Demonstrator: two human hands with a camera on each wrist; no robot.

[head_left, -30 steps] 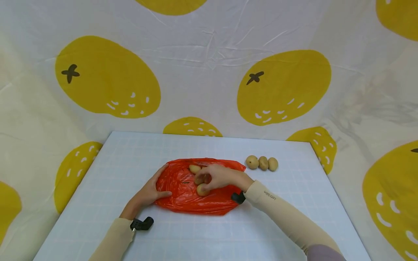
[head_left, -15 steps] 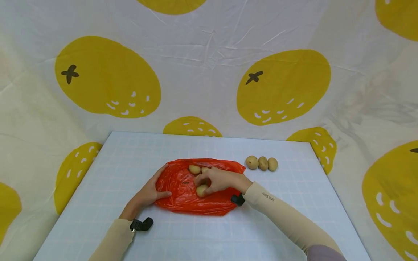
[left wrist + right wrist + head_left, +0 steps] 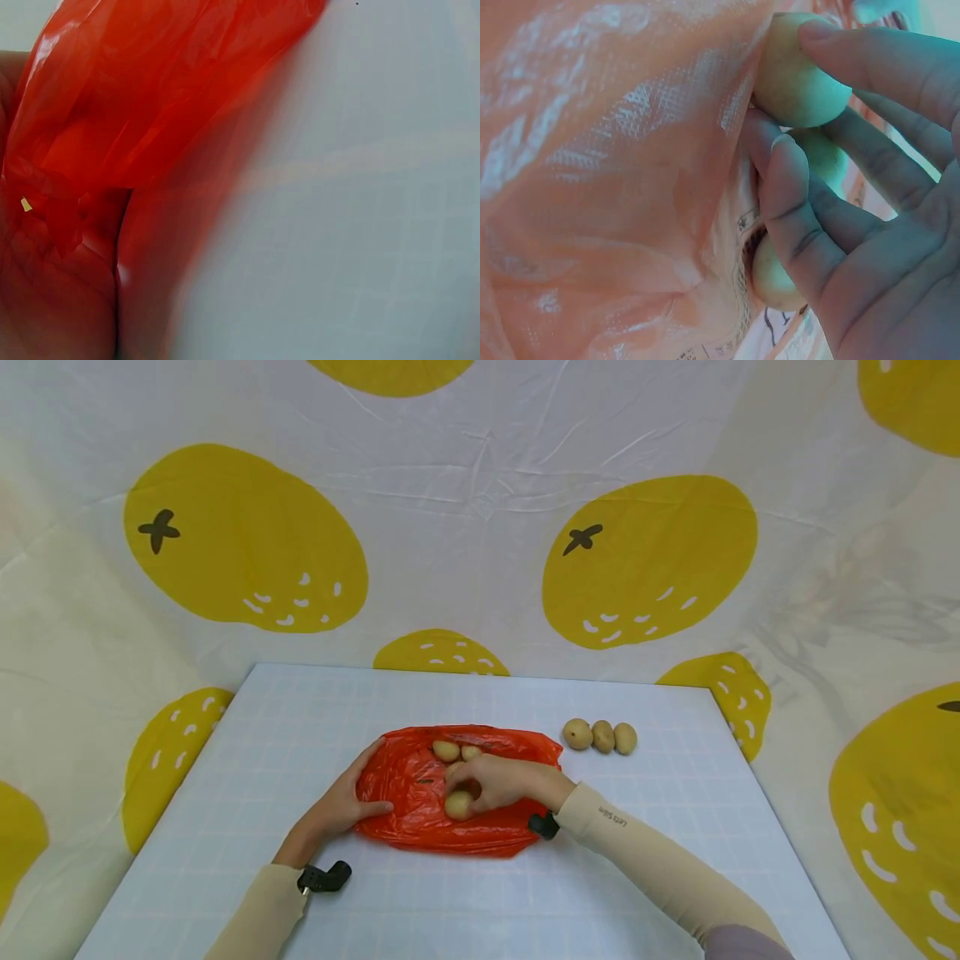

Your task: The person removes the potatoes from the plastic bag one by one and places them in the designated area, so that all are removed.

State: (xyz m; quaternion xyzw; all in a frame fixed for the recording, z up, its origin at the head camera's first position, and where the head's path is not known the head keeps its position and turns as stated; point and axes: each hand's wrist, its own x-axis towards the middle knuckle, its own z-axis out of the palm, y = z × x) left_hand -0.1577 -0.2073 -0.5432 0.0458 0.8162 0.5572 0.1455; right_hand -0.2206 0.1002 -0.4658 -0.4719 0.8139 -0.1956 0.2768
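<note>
A red plastic bag (image 3: 420,827) lies on the table in the head view. My left hand (image 3: 345,800) rests against its left end, fingers spread along the far side and thumb on the near side. In the left wrist view, red plastic (image 3: 172,75) covers part of the palm (image 3: 60,300). My right hand (image 3: 501,781) pinches a potato (image 3: 458,806) over the bag between thumb and fingers. Behind it more potatoes (image 3: 446,751) lie on the bag, one partly hidden by the fingers. The right wrist view shows the pinched potato (image 3: 795,86) beside raised plastic, another potato (image 3: 772,276) below.
Three potatoes (image 3: 603,737) stand in a row on the table, right of the bag's far corner. The white gridded table (image 3: 420,910) ends at a fabric backdrop (image 3: 465,568) printed with large yellow shapes. Wrist cameras (image 3: 327,877) sit on both arms.
My right hand has shifted slightly towards the near left with the pinched potato, and more of the potatoes behind it shows. The left hand has stayed in place.
</note>
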